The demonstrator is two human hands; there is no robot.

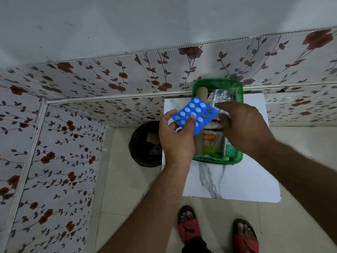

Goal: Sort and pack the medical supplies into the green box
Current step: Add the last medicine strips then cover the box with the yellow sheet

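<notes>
A green box (238,92) stands on a small white marble-patterned table (228,179). Inside lie a brown roll (201,92), a silver foil strip (220,96), a green and orange packet (213,145) and a teal-labelled item (230,150). My left hand (175,141) pinches a blue blister pack of white tablets (196,114) by its near edge, holding it tilted over the box's left side. My right hand (244,128) hovers over the box with fingers bent down onto a clear-wrapped item; whether it grips it is hidden.
A black bin (144,145) with a dark liner sits on the tiled floor just left of the table. Floral-patterned walls close in at the back and left. My feet in red sandals (189,227) stand in front of the table.
</notes>
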